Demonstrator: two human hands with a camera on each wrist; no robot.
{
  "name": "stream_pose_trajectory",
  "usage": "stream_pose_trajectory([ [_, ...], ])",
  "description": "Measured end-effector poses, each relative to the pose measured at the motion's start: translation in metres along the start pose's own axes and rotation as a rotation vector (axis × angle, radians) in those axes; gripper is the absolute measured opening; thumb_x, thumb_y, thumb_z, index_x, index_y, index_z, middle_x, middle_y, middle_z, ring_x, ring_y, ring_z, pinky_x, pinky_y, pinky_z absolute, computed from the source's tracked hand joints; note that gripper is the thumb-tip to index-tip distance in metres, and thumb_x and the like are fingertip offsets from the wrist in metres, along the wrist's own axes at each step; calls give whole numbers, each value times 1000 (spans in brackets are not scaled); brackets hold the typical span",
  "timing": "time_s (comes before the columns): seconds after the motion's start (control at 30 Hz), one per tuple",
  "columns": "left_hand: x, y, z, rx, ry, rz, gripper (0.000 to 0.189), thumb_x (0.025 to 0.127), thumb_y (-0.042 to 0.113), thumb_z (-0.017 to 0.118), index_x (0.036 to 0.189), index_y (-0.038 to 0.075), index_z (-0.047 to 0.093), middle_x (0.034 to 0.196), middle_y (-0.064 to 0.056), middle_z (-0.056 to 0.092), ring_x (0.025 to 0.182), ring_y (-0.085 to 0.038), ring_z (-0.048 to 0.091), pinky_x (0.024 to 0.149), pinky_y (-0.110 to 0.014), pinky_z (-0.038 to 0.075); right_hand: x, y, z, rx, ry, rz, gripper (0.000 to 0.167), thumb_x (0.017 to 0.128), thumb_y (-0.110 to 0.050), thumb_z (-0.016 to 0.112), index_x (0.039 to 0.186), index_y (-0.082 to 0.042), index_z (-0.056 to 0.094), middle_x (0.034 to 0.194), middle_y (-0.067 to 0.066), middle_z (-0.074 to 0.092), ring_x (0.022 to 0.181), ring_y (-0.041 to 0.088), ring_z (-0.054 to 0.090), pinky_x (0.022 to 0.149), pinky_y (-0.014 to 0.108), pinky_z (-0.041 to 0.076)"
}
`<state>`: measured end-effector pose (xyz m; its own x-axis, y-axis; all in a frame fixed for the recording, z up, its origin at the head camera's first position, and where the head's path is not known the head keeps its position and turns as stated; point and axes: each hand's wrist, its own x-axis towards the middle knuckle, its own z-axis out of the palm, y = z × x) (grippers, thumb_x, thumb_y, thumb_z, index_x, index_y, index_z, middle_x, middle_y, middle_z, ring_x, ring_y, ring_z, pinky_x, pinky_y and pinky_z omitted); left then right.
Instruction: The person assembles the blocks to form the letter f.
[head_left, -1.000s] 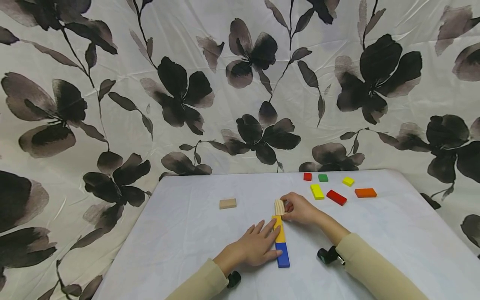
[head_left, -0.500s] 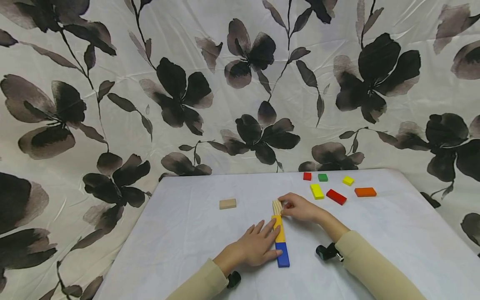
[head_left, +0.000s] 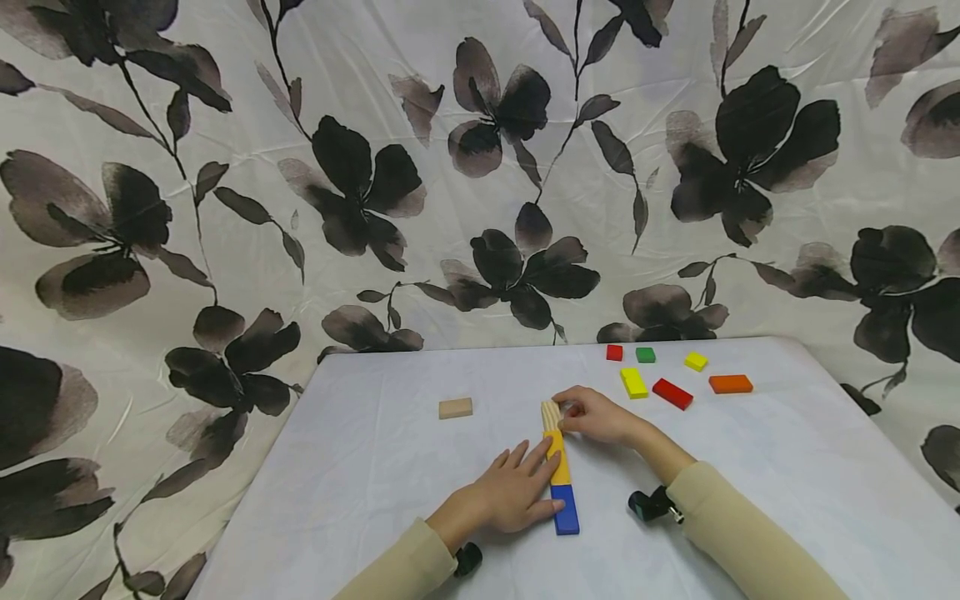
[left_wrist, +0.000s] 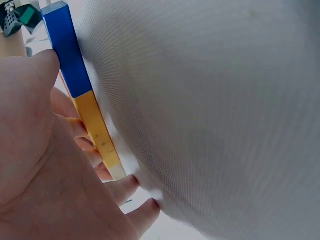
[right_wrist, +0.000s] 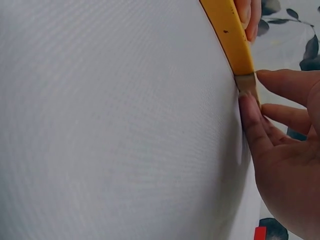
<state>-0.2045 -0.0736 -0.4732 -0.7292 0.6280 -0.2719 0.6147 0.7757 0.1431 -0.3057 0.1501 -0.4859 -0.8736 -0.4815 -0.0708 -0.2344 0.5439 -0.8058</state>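
A plain striped wooden block [head_left: 551, 415], a yellow block [head_left: 559, 473] and a blue block [head_left: 566, 518] lie end to end in a line on the table. My right hand [head_left: 600, 417] pinches the plain block from its right side, thumb and fingertips against it; in the right wrist view, this wooden block [right_wrist: 245, 81] meets the yellow block's end [right_wrist: 235, 45]. Outstretched fingers of my left hand [head_left: 512, 497] rest on the yellow block, while the thumb touches the blue block [left_wrist: 67, 50], seen in the left wrist view. My fingers partly cover the yellow block.
Another plain wooden block [head_left: 455, 407] lies to the left on the white-covered table [head_left: 360, 467]. At the back right are red [head_left: 672, 394], orange [head_left: 731, 385], yellow [head_left: 633, 383] and green [head_left: 646, 356] blocks, plus smaller red and yellow ones. A floral cloth hangs behind.
My right hand has shifted slightly left, bringing the plain block from a small offset into line with the yellow block. The left hand stays in place.
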Motion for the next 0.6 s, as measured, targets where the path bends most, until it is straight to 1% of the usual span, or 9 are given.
stream_pose_trajectory([
  [0.2,0,0,1,-4,-2,2,77,104,66,34,165,21,22,173,-3,7,156,-36,17,121,-57,25,0,0,1,26,10,25,46,97,-16,70,140,-2,59,120,11,61,95,22,55,77,29,52],
  [0.43,-1,1,-2,-9,-12,2,76,104,65,34,165,22,22,173,-3,7,156,-36,17,121,-57,24,2,2,1,43,8,36,47,97,-16,70,141,-3,59,118,9,62,96,22,55,81,31,52],
  [0.6,-1,0,-1,-5,-7,6,76,104,65,33,165,21,22,173,-4,8,156,-36,18,121,-58,25,3,2,2,41,7,37,47,97,-17,70,141,-4,59,118,8,62,97,21,56,83,32,53],
])
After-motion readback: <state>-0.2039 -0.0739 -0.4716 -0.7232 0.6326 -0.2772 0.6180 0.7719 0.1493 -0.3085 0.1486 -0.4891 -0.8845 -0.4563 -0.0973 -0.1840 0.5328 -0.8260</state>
